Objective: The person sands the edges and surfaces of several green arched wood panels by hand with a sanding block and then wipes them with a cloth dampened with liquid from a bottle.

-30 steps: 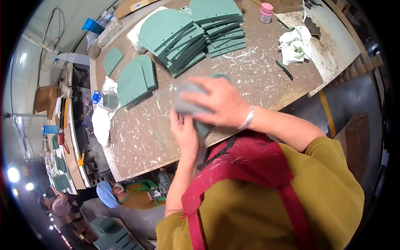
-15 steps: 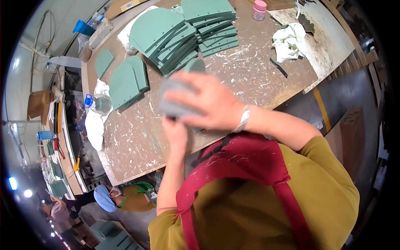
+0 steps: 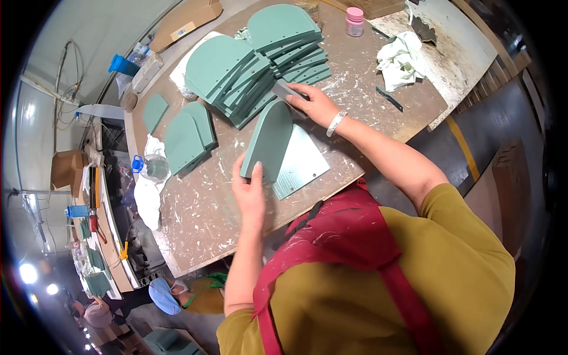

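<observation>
My left hand [image 3: 250, 192] grips the near end of a green round-ended panel [image 3: 269, 139], its thumb on the face, and holds it tilted up on edge. Beneath and beside that panel, a paler green board [image 3: 303, 161] with a small hole lies flat on the table. Beyond the panel's rounded end, my right hand [image 3: 319, 107] is closed on a flat grey block [image 3: 287, 91], possibly a sanding block. The block is close to the large stack of green round-ended panels [image 3: 222, 68]; whether it touches them I cannot tell.
The scuffed brown worktable [image 3: 204, 219] also bears smaller green panels [image 3: 186, 139] at left, a clear bottle [image 3: 155, 168], white cloth [image 3: 148, 201], a pink jar [image 3: 354, 22], a crumpled pale cloth [image 3: 400, 59] and a dark narrow tool [image 3: 389, 99]. Another person [image 3: 189, 296] is beyond the table's left end.
My right hand and the grey block have moved from in front of the panel to its far right side. The panel in my left hand now shows, tilted on edge.
</observation>
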`<state>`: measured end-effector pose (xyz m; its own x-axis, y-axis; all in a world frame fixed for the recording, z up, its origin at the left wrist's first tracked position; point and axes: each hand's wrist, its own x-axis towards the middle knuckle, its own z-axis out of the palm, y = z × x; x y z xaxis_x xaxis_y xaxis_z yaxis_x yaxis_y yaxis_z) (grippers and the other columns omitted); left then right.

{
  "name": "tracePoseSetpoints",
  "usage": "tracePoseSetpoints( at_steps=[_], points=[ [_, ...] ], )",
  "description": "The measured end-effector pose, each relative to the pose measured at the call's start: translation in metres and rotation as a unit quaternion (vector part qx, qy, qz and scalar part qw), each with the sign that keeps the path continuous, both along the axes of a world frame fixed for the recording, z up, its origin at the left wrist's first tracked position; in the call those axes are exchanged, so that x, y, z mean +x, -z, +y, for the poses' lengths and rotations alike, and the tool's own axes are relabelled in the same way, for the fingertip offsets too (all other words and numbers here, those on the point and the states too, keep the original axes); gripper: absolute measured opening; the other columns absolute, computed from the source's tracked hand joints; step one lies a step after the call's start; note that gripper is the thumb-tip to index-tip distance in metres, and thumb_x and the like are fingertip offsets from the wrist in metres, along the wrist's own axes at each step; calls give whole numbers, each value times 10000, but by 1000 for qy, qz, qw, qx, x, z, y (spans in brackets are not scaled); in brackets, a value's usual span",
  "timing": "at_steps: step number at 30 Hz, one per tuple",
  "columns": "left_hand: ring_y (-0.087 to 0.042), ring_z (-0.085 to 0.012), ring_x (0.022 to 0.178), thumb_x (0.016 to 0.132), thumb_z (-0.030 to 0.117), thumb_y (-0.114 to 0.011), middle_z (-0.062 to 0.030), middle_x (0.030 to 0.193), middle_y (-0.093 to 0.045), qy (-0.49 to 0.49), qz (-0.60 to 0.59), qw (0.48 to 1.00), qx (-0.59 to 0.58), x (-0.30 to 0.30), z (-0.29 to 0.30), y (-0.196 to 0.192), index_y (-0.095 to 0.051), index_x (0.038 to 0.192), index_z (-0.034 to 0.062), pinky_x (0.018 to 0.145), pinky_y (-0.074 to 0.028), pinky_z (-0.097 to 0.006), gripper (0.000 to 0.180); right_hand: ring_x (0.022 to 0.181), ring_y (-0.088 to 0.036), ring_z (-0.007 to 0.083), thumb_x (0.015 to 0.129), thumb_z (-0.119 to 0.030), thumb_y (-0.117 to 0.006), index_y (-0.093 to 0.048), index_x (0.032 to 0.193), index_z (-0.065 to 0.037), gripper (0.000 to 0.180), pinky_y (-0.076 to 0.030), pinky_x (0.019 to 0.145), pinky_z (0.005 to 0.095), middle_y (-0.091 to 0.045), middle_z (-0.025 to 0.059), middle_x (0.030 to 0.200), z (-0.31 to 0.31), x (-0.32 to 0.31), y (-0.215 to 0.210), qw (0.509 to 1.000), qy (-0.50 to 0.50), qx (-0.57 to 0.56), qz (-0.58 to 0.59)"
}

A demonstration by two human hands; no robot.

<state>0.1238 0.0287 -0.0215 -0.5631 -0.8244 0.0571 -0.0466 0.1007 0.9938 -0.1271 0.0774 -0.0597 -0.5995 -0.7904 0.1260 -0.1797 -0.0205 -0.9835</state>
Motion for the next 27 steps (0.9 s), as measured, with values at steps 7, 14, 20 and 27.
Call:
tracePoseSetpoints(
  at_steps=[7, 14, 20, 27],
  points=[
    [-660, -203, 901, 887, 257, -683, -169, 1001, -705, 237, -271, 920, -155, -9, -55, -68, -612, 1184, -44, 832, -501, -335, 429, 1144, -597, 241, 916, -314, -650, -568, 1308, -5, 506, -448, 981, 325, -625, 162, 1255, 23, 11, 3, 999, -14, -24, -47],
    [-585, -134, 708, 942, 220, -635, -120, 810, -664, 241, -354, 874, -229, -48, -44, -74, -595, 1152, -42, 684, -496, -304, 338, 1178, -554, 363, 890, -352, -658, -551, 1353, -127, 526, -434, 1013, 406, -535, 181, 1328, 39, 42, -57, 967, 27, -92, 235],
    [-573, -116, 997, 977, 161, -602, -59, 1111, -650, 94, -104, 990, 0, -18, -12, -34, -580, 1230, -36, 901, -453, -270, 322, 1226, -522, 336, 896, -283, -669, -552, 1358, -119, 504, -410, 1049, 394, -476, 169, 1394, 43, 5, -29, 989, 30, -34, 141],
    [-556, -134, 1073, 995, 192, -588, -65, 1208, -609, 35, -26, 995, 90, 2, 1, 4, -531, 1309, -1, 961, -437, -298, 373, 1210, -522, 373, 868, -322, -670, -569, 1338, -155, 509, -428, 1024, 429, -471, 171, 1392, 33, 55, -103, 920, 7, -85, 381]
  ],
)
